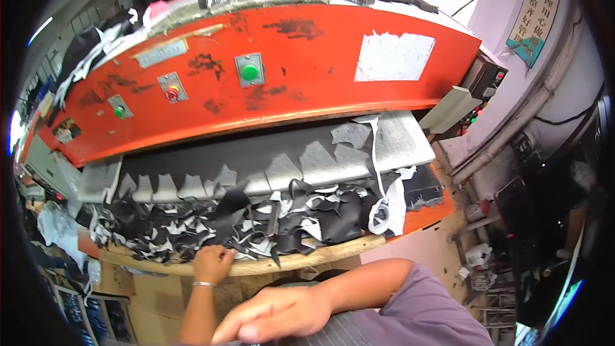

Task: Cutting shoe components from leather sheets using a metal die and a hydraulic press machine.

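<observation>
My left hand [214,263], with a thin bracelet at the wrist, is at the wooden rail [320,255] along the front of a large orange press. Its fingers curl down against the near edge of a pile of black and white fabric-like scraps [192,224]; whatever lies under them is hidden. Close to my body, my right hand [282,313] reaches across toward the left with its fingers stretched out, and nothing shows in it. Behind the scraps lies a dark sheet with pale, jagged cutouts on a white padded bed [397,144].
The press's orange front panel [307,51] carries a green button [250,72] and a red knob [172,93]. A white strip [377,173] hangs over the bed at right. A control box [483,83] stands beyond it. Clear plastic bags [59,227] hang at left.
</observation>
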Demonstrator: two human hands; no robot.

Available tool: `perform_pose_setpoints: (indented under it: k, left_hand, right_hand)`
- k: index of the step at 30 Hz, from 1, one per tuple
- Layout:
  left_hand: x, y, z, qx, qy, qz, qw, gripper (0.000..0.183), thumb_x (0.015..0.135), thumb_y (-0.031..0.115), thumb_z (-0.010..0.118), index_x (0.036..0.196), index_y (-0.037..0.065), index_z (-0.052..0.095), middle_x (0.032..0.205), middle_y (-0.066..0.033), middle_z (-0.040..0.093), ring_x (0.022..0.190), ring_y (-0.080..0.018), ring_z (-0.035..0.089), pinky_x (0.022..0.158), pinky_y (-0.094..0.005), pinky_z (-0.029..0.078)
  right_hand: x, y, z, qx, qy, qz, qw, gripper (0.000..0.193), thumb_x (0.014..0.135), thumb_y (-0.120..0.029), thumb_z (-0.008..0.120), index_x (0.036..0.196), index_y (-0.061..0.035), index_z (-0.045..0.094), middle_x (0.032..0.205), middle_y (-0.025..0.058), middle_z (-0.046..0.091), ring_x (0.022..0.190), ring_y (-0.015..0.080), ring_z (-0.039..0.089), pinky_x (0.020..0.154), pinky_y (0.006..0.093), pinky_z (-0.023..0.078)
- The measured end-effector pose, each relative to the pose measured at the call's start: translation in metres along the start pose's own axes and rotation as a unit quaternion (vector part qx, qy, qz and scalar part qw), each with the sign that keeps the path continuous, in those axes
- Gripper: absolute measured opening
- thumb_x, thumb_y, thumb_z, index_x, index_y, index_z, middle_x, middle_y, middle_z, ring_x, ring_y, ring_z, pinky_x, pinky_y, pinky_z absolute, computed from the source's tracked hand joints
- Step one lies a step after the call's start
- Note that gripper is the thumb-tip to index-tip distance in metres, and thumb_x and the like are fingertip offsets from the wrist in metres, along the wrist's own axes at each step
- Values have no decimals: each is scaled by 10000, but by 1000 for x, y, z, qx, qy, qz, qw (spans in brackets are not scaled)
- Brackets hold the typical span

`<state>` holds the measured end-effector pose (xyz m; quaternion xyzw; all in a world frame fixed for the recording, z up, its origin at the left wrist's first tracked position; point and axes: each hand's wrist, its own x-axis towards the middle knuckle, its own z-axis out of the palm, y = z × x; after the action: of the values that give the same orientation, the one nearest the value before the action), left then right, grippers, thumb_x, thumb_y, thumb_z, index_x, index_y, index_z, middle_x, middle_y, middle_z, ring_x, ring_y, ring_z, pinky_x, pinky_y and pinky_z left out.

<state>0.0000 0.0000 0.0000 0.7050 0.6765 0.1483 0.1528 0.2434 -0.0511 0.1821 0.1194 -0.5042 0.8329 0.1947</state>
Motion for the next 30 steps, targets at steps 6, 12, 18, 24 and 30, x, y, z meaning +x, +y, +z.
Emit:
perform_pose_setpoints:
  k: [6,12,18,24,30]
  left_hand:
    - [-4,14,0,31,16,49,998,306,814,391,636,708,105,658,748,-75,630,804,-284,575,770,-406,380]
    - [-4,6,11,63,8,65,996,278,849,390,595,770,128,641,809,-71,638,840,-276,585,785,-418,386]
    - [-9,6,8,44,15,51,998,268,844,378,600,766,126,644,774,-57,616,838,-264,577,804,-404,398]
    - [-13,7,4,48,8,24,999,257,826,378,614,760,131,645,785,-46,623,856,-259,583,807,-409,408]
    - [-3,12,-1,50,-30,34,998,266,828,396,603,770,147,676,792,-32,635,838,-240,593,779,-404,407]
  right_hand:
    - [24,1,25,78,-136,72,985,327,1005,-171,472,1200,72,573,1121,127,640,1047,160,582,906,293,456]
    - [34,-1,7,109,-193,89,971,303,1008,-146,451,1149,73,606,1107,154,647,1041,210,606,895,322,465]
    - [41,-9,-5,102,-210,86,969,323,1013,-137,431,1161,104,585,1063,167,665,977,228,641,834,310,493]
    - [39,-7,-80,-94,-166,45,981,340,1018,-229,407,1187,39,533,975,112,657,821,247,639,758,354,509]
    - [24,39,-209,-682,169,131,699,292,888,-144,578,1142,2,580,1136,169,610,1055,339,564,901,406,463]
